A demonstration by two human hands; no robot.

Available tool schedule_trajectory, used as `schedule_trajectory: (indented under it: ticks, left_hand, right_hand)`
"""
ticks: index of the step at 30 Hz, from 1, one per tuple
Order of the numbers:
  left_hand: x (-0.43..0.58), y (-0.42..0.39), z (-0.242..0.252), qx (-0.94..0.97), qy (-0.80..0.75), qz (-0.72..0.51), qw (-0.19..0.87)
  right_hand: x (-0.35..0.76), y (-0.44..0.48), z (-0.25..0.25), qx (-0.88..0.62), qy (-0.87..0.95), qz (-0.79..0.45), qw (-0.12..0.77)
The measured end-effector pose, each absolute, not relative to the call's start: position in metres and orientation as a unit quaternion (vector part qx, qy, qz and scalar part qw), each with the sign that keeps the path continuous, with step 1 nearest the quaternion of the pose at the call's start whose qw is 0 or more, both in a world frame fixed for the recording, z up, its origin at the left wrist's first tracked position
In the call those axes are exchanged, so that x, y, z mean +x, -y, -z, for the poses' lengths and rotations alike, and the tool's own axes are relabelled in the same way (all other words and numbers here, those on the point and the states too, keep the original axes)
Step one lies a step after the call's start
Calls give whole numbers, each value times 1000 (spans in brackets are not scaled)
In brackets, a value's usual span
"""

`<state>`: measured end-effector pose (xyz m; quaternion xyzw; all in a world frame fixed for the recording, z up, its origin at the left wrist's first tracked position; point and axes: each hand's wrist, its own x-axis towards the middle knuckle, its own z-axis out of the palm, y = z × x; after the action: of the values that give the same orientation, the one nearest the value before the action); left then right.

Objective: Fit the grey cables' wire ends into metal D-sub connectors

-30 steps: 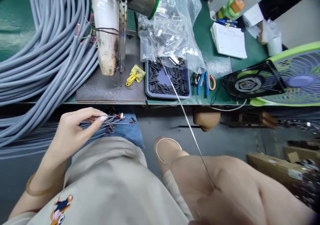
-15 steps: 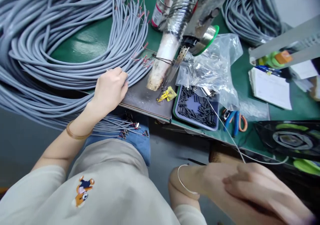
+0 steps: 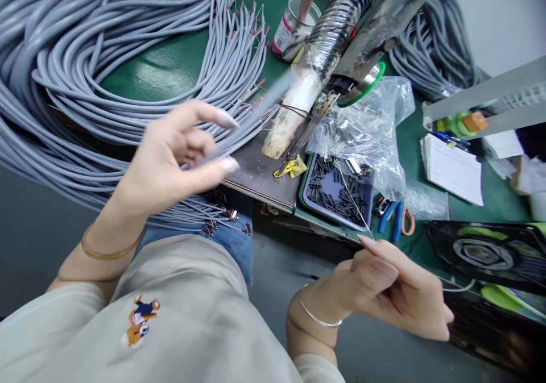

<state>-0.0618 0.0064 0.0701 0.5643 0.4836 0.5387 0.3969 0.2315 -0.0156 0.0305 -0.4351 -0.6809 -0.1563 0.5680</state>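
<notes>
A grey cable (image 3: 260, 107), smeared by motion, slants up from my left hand (image 3: 166, 158). My thumb and index finger stand apart while the other fingers curl around the cable. Behind this hand lies a thick bundle of grey cables (image 3: 140, 107) with reddish stripped ends. My right hand (image 3: 396, 286) is closed, its fingertips pinching a thin solder wire (image 3: 355, 201). The wire runs up over a purple tray (image 3: 330, 181) of small black tubes, with metal connectors (image 3: 354, 166) at its back edge. On my lap rest several thin cables with small connectors (image 3: 213, 224) on their ends.
A pipe with a scorched white end (image 3: 294, 102) angles down over the bench. Beside it are a green-rimmed spool (image 3: 367, 84), a plastic bag (image 3: 375, 127) and a jar (image 3: 294, 28). Blue-orange pliers (image 3: 396, 218), a notepad (image 3: 454, 167) and a black fan (image 3: 486, 252) lie rightward.
My left hand has come off the bundle toward me with a cable in it. My right hand has moved up and left, nearer the tray. The view has shifted slightly.
</notes>
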Motion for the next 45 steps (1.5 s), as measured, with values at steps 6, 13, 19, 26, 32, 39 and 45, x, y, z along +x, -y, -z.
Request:
schedule_trajectory:
  ticks: [6,13,19,26,32,39,45]
  left_hand:
    - [4,15,-70,577,-319,-345,668]
    - [16,8,-5,415,-438,-493,627]
    - [10,8,-3,346,-409,-462,707]
    - [11,7,-2,357,-415,-443,710]
    - [12,5,-2,365,-413,-433,713]
    - [13,8,3,371,-420,-472,681]
    - [12,9,7,381,-428,-463,676]
  right_hand:
    - [194,3,-49,-396,550,158,718]
    - [200,22,-23,-541,683,-42,489]
    - [181,11,-6,-531,653,-274,466]
    - [179,7,-4,-542,583,-403,452]
    - [179,3,-4,-540,552,-443,456]
    - [176,3,-3,-571,529,-452,437]
    - [170,2,-4,-567,528,-456,439]
